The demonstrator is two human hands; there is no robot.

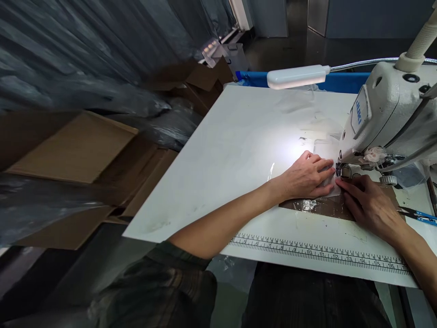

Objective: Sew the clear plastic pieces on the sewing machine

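My left hand (307, 175) lies flat, fingers stretched, on a small white piece of material (326, 150) on the sewing table (239, 146), fingertips right beside the presser foot (343, 171). My right hand (370, 205) rests in front of the foot, fingers extended and pressing the material's near edge down. The white sewing machine (385, 118) stands over both hands. A brown plate (317, 206) lies under my hands.
A lamp (297, 76) on a flexible neck lights the work spot. A printed ruler (317, 253) runs along the table's front edge. Blue-handled snips (418, 214) lie at the right. Cardboard boxes (75, 150) and plastic-wrapped bundles stand to the left.
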